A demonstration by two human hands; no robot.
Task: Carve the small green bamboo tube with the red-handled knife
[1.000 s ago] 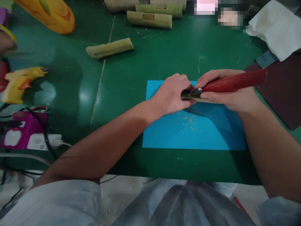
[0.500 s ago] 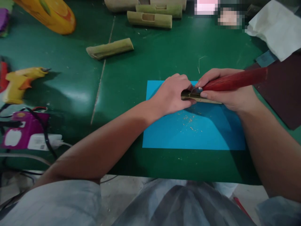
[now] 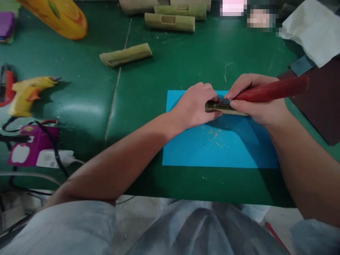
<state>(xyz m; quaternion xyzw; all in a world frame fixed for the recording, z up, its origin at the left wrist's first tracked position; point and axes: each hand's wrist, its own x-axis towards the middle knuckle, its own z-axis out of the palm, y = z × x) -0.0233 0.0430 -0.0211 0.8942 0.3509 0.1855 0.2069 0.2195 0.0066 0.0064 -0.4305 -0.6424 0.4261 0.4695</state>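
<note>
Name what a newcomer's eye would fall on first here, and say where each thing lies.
The bright blue sheet at mid-table draws the eye first; on it the left hand pins a small bamboo piece while the right hand holds a red-handled tool against it. A yellow glue gun lies near the left edge.

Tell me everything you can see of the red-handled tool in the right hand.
The red-handled tool has a long, smooth, glossy red handle, lying nearly level and pointing left. The right hand grips its front end, fingers close to the tip; the rear juts out to the right. Its tip is mostly hidden, set against the bamboo piece that the left hand holds on the blue sheet.
</note>
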